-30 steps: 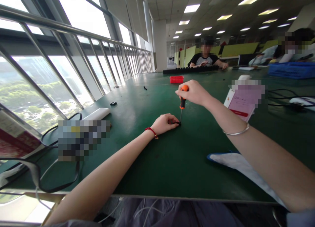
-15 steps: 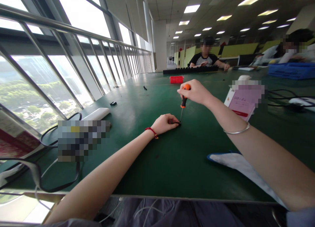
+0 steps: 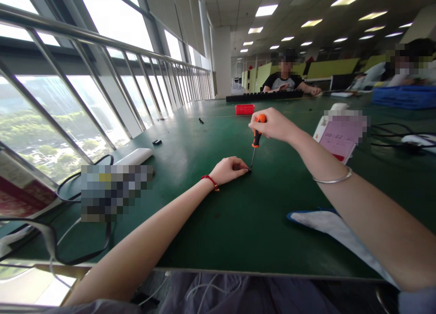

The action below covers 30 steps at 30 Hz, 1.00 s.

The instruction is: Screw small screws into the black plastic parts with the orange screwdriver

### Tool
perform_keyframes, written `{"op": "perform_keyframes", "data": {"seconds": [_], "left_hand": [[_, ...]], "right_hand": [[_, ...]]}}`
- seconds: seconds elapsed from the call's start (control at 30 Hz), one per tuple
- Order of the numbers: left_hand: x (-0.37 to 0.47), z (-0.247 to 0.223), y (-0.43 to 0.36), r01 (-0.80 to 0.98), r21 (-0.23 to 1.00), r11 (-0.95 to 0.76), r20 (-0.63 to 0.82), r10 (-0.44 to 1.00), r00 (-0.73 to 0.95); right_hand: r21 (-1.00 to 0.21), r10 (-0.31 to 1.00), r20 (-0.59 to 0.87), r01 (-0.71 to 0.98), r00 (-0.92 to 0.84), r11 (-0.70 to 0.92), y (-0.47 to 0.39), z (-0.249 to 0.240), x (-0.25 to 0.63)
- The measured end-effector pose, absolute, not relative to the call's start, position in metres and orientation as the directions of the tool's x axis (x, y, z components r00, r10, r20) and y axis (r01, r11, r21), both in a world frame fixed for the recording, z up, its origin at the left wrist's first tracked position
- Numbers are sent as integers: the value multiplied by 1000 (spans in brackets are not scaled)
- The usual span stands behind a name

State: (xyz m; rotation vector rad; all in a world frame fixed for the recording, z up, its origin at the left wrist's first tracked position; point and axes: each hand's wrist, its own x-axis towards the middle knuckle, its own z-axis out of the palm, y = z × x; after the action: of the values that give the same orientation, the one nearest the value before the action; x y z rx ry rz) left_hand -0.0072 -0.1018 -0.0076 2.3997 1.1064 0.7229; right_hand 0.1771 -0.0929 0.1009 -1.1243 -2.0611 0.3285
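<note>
An orange and black screwdriver point(image 3: 258, 131) is gripped near its top by my right hand point(image 3: 272, 125), its shaft pointing down to the green table. The tip meets a small black part point(image 3: 249, 170) on the tabletop. My left hand point(image 3: 230, 170) rests on the table, thumb and fingers pinched on that part from the left. Most of the part is hidden by the fingertips and too small to make out. A red bracelet circles the left wrist and a silver bangle the right forearm.
Beyond my hands lie a red box point(image 3: 245, 109) and a long black strip point(image 3: 264, 96), with a person behind it. A phone point(image 3: 339, 134) leans at the right. A white power bank point(image 3: 134, 156) and cables are left; a blue-edged white cloth point(image 3: 327, 224) lies beneath my right forearm.
My right hand and the screwdriver handle have shifted slightly to the right, and the shaft leans a little more. My left hand stays in place.
</note>
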Motion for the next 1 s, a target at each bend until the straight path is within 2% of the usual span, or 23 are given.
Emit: {"op": "perform_keyframes", "data": {"seconds": [0.13,0.77,1.0], "left_hand": [[-7,-6,-102,574,553,-604,275,783,558],[-7,-8,-100,573,561,-597,268,786,557],[-7,-7,-101,568,566,-598,267,785,559]], "right_hand": [[-539,794,520,601,-313,590,-93,103,179],[-551,801,472,586,-368,594,-95,97,172],[-520,785,515,603,-344,605,-93,100,177]]}}
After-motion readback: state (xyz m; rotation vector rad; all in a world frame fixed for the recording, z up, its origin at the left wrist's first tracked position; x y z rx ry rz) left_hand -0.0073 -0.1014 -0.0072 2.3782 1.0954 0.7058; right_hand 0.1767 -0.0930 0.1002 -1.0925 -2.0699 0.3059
